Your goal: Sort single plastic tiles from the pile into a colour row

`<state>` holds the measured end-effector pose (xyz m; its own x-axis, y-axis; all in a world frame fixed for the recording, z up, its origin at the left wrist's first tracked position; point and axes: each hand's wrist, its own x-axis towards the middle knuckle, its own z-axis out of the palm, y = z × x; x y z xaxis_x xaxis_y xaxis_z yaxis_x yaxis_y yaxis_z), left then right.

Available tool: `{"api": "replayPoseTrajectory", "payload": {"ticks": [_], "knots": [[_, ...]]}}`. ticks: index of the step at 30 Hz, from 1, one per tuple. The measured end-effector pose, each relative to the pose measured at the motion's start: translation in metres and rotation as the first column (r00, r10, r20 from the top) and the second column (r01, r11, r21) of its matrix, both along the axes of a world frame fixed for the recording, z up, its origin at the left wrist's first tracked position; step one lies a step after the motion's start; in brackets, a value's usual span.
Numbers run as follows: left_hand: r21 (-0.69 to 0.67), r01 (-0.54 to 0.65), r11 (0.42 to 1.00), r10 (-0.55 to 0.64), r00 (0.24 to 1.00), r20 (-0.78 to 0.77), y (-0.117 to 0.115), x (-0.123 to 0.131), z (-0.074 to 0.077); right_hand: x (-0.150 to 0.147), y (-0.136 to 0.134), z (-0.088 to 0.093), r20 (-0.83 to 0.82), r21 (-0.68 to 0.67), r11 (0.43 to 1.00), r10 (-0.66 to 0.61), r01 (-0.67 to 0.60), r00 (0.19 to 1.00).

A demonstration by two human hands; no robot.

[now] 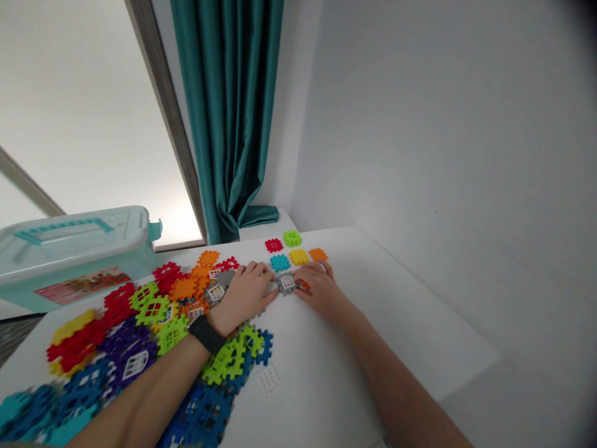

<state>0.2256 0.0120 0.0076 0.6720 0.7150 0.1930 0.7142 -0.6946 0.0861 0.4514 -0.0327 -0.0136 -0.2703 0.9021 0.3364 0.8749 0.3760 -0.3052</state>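
Note:
My left hand (pixel 249 289), with a dark watch (pixel 206 334) on its wrist, is closed with thumb and forefinger at the left edge of a grey toothed tile (pixel 286 284) that has a white window insert. My right hand (pixel 321 287) pinches at the same tile's right edge. An orange-brown tile (pixel 304 285) shows partly between the right thumb and forefinger; the hand covers the rest. Just beyond the hands lie a cyan tile (pixel 280 262), a yellow tile (pixel 299 257), an orange tile (pixel 318 254), a red tile (pixel 273 245) and a green tile (pixel 292 238).
Heaps of coloured tiles (pixel 184 288) spread across the left of the white table (pixel 317 379). A loose white window insert (pixel 268 379) lies nearer me. A lidded turquoise box (pixel 79 249) stands at the far left. Behind are a green curtain (pixel 228 112) and a wall (pixel 443 124).

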Motion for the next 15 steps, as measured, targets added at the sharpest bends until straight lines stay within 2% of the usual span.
{"api": "replayPoseTrajectory", "payload": {"ticks": [15], "knots": [[0.012,0.038,0.999,-0.038,0.999,-0.014,0.0015,-0.002,-0.004,-0.0006,0.001,0.0017,0.021,-0.025,0.999,0.03,-0.03,0.999]]}}
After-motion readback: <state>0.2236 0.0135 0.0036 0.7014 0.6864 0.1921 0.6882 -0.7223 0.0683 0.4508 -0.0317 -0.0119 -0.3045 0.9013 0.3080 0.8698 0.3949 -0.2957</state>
